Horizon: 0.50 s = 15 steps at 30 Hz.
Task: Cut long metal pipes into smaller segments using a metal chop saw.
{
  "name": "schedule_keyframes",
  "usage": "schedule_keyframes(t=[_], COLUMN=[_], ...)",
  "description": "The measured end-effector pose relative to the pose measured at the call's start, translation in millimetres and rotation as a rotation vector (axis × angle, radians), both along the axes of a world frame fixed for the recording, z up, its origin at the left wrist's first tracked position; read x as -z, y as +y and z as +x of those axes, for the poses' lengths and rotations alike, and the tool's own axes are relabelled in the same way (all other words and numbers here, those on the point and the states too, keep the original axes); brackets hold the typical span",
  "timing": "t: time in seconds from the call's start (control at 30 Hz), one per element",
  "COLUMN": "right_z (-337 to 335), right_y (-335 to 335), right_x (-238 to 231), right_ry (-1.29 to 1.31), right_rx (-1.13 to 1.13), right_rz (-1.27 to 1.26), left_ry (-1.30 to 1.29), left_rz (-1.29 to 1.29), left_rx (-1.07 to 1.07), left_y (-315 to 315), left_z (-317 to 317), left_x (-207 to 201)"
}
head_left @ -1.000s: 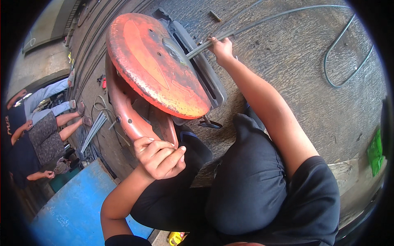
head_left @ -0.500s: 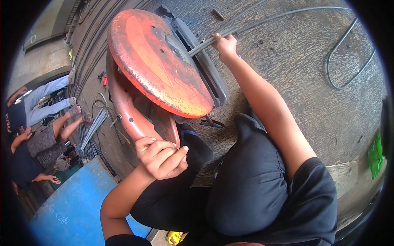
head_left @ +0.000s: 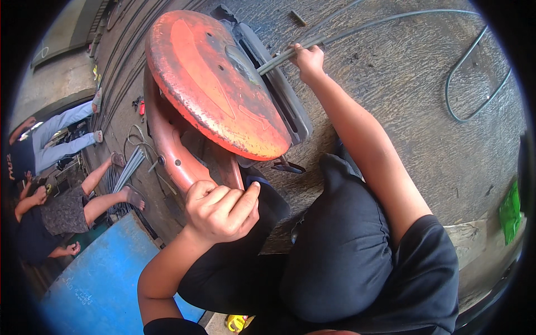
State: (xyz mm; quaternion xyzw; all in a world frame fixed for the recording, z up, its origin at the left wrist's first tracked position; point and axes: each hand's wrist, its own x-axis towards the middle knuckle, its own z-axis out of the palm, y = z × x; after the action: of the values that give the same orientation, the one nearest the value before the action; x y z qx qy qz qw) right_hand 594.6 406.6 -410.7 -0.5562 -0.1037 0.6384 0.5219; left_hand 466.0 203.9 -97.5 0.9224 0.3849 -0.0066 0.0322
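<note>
Two people stand at the far left of the frame, one in light blue trousers (head_left: 70,120) and one in dark shorts (head_left: 66,212), both partly lost against the dark curved rim. A blue panel (head_left: 106,268) fills the lower left, its lower end fading into the rim. Above it, a bundle of grey bars (head_left: 129,168) lies on the floor, its lower end hidden by the panel's corner.

Left of centre, the left hand (head_left: 223,213) is closed in a fist around the lower end of a red handle (head_left: 184,159), elbow bent, knuckles up; the palm side is hidden. The handle belongs to a cut-off saw with a scuffed orange guard (head_left: 218,84), which sits in the upper middle and covers whatever lies beneath it. Grey rods (head_left: 276,62) emerge from behind the guard's right side; their inner ends are out of sight. Just right of the saw, the right hand (head_left: 309,59) is clamped on these rods, its arm stretched nearly straight from the lower right.

Farther right, bare textured floor (head_left: 391,106) gives that arm open room, bounded by a looped thin rod (head_left: 450,92) and, at the right edge, a green bag (head_left: 510,215).
</note>
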Motion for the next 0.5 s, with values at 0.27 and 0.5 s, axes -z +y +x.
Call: schedule_keyframes(t=[0.27, 0.5], right_z=[1.4, 5.6], right_y=[0.9, 0.3], right_x=[0.8, 2.6], right_ry=[0.03, 0.088], right_rx=[0.003, -0.021], right_rz=[-0.002, 0.014], left_ry=[-0.013, -0.011], left_rz=[0.019, 0.034], left_rx=[-0.005, 0.004], left_y=[-0.9, -3.3], left_z=[0.2, 0.3], left_x=[1.9, 3.8])
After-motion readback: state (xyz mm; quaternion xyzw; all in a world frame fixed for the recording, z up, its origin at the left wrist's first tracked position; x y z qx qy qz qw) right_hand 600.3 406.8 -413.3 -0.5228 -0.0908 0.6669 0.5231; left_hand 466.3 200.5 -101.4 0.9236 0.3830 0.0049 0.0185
